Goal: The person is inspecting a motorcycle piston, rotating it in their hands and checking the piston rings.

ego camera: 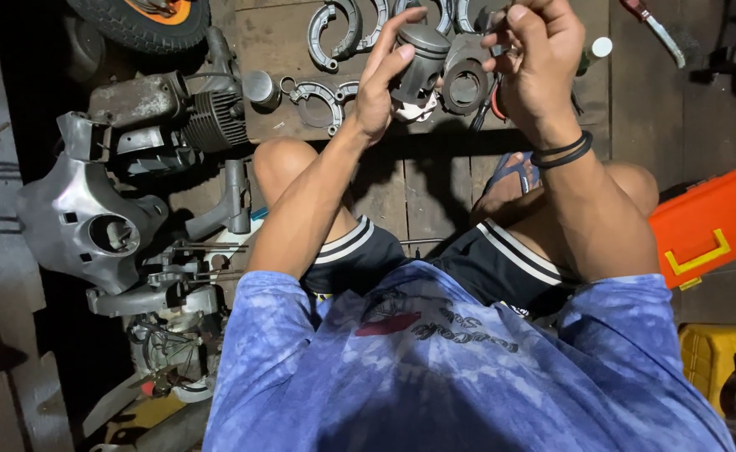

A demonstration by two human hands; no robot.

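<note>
two hands are raised above a wooden floor [435, 180] where the person sits cross-legged. left hand [382, 79]: fingers half open and extended, palm and thumb cradling a grey metal piston [422, 52], held tilted with its crown toward the upper right. right hand [535, 59]: fingers curled closed about a small item at the piston's upper side; the item is too hidden to identify. a pair of black bands [564, 152] sits on the right wrist.

directly beyond the piston, on the floor, lies a grey cylinder casting [466, 82] with a round bore. curved grey brake shoes [334, 33] lie in a row at the upper edge, and a further pair [322, 99] lies just beside a small metal cup-shaped part [260, 87]. a finned engine block [175, 117] rests at the left, near an orange-rimmed wheel [146, 17]. a grey scooter headset cover [83, 222] lies lower left. a red-handled tool [652, 25] lies upper right. an orange toolbox [707, 226] with a yellow latch stands at the right, near a yellow case [711, 351].
</note>
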